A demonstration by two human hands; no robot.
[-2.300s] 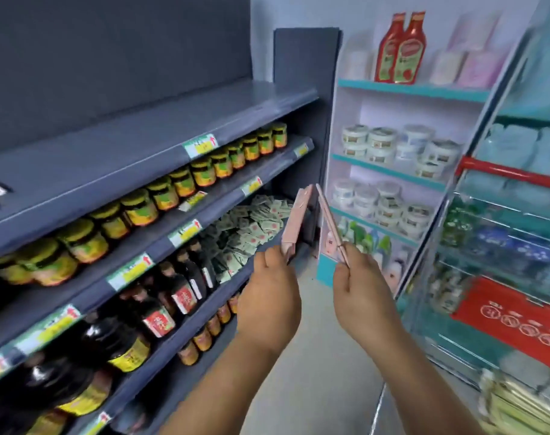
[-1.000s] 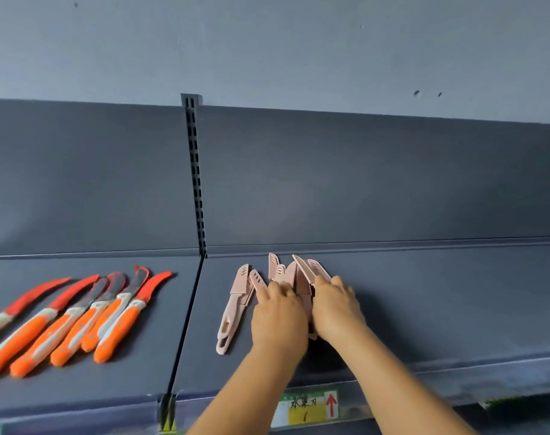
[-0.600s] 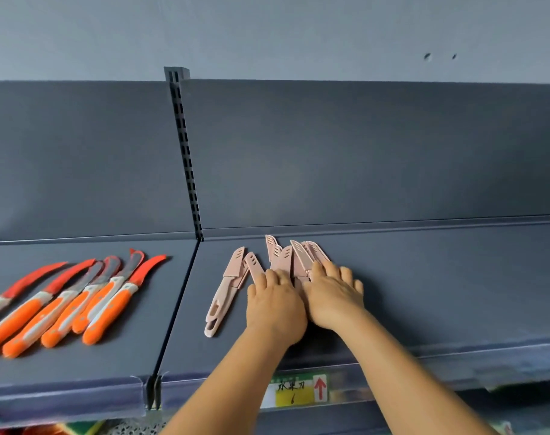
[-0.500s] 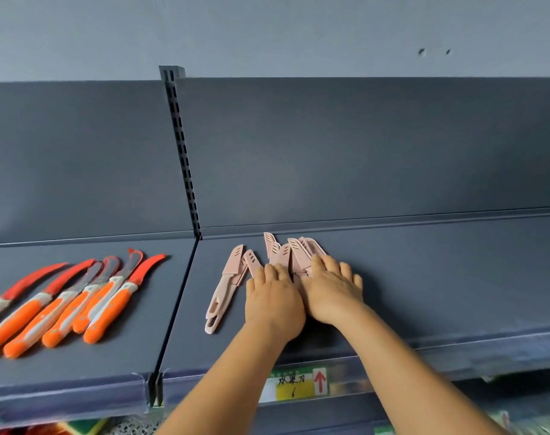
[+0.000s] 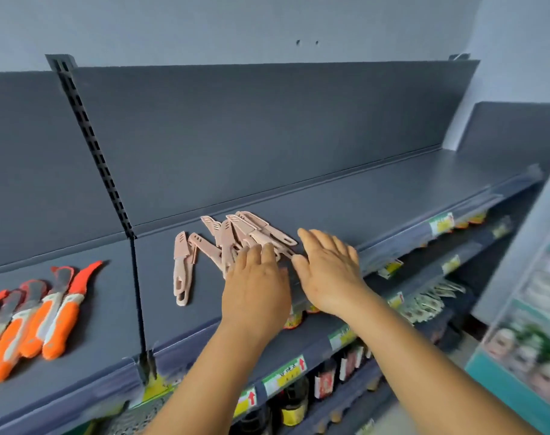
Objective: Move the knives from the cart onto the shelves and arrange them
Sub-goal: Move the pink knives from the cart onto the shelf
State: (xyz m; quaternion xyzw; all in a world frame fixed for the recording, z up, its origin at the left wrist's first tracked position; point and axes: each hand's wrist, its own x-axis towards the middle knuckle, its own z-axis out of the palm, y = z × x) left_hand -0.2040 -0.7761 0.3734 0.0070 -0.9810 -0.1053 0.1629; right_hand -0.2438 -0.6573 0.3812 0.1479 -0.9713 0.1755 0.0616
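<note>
1. Since the earlier frame both hands have lifted off the pink sheathed knives (image 5: pixel 236 237), which lie fanned on the top shelf (image 5: pixel 377 196).
2. Orange-handled knives (image 5: pixel 41 321) lie far left.
3. Left hand (image 5: pixel 256 290) is flat, fingertips touching the pile; right hand (image 5: pixel 328 271) is spread, holding nothing.
4. Judgement: a careless sweep could scatter the loose, overlapping pile off the edge.

Single head view, tilted, looks down closely at the shelf (image 5: pixel 361 196), edges blurred.
</note>
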